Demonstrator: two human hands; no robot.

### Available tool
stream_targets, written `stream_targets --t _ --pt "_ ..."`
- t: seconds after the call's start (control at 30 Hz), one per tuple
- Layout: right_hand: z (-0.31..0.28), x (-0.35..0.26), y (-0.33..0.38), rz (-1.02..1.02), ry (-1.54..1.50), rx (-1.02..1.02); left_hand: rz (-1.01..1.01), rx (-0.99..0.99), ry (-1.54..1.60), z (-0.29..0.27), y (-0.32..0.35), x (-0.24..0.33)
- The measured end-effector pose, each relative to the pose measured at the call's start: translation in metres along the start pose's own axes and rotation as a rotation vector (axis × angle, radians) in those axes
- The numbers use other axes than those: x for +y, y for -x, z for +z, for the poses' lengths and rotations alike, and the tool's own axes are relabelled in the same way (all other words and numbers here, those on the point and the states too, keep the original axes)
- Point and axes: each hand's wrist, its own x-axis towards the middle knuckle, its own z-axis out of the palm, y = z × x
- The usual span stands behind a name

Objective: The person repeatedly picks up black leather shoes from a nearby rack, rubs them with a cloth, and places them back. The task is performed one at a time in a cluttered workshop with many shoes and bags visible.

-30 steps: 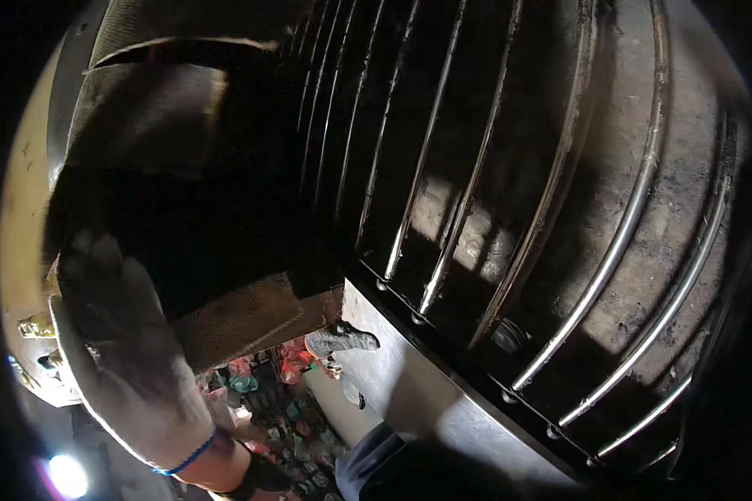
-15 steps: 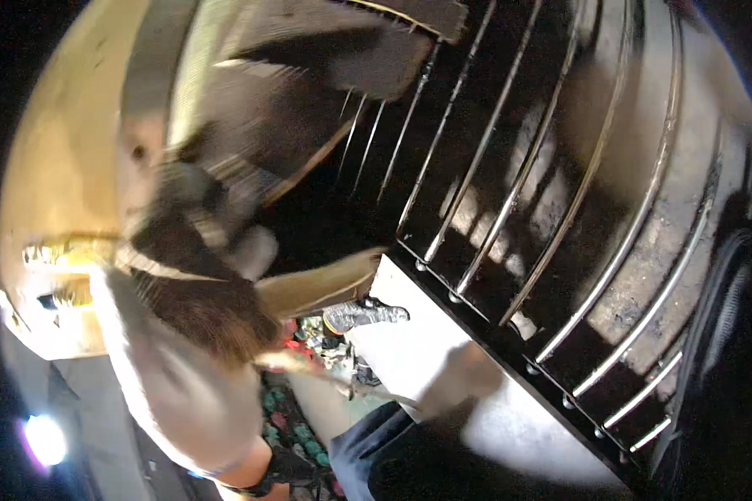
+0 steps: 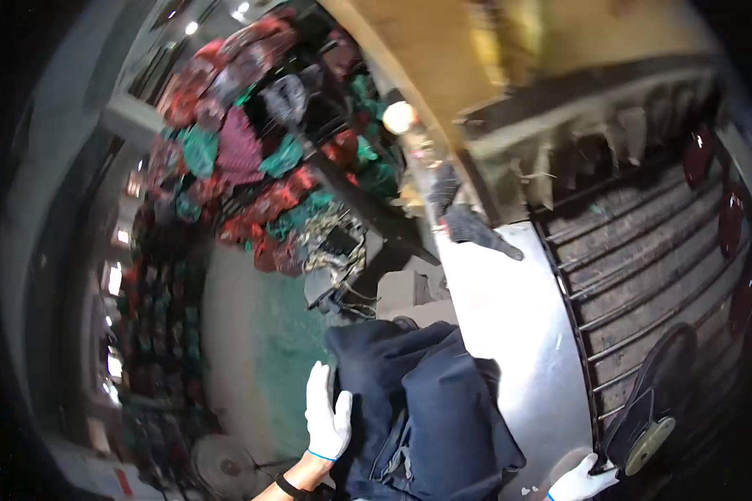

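Note:
My left hand [image 3: 327, 415], in a white glove with a dark band at the wrist, is open beside my dark trousers [image 3: 455, 405]. Its fingers are stretched and hold nothing. At the lower right edge, my white-gloved right hand [image 3: 583, 481] is at the near end of a black shoe [image 3: 673, 355]. Its thumb and fingers meet that end, though the grip is partly lost in shadow. A tan, oval shoe last end [image 3: 650, 445] shows in the shoe, which is tilted over metal bars [image 3: 622, 316].
A white metal ledge [image 3: 514, 309] borders the bars, with a dark grey glove-like item [image 3: 480, 231] at its far end. Ragged flaps [image 3: 589, 154] hang from a yellowish housing [image 3: 418, 58]. Dark red shoe-like items [image 3: 731, 221] are at the right. Racks with red and green bundles [image 3: 242, 150] and a round fan [image 3: 223, 463] are at the left.
The view has swung left and away from the housing opening. My left arm has come down from the housing to beside my trousers. The black shoe now shows clearly at my right hand.

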Motion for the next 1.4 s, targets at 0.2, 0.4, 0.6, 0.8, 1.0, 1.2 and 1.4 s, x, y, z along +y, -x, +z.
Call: stream_targets --t 0.2,0.4,0.6,0.8,1.0,1.2,1.4 --pt "0.004 -0.016 -0.008 -0.567 0.792 -0.111 -0.488 -0.070 0.588 0.041 0.160 -0.151" --pt "0.003 -0.042 0.031 -0.452 0.738 -0.252 -0.535 -0.119 0.692 0.093 0.197 -0.227" --pt "0.027 -0.070 0.121 -0.164 0.599 -0.867 -0.646 -0.187 0.649 0.061 0.232 -0.238" --pt "0.024 -0.048 0.124 0.015 0.340 -0.792 -0.733 0.003 1.168 0.042 0.212 -0.229" --pt "0.053 -0.105 0.158 -0.592 0.626 -0.872 -0.629 0.019 1.052 0.035 0.161 -0.218" --pt "0.081 -0.149 0.148 -0.503 0.534 -0.898 -0.613 0.502 1.390 0.010 0.098 -0.245" --pt "0.167 -0.244 0.106 -0.446 0.125 -0.898 -0.185 0.772 1.336 -0.137 -0.021 -0.224"
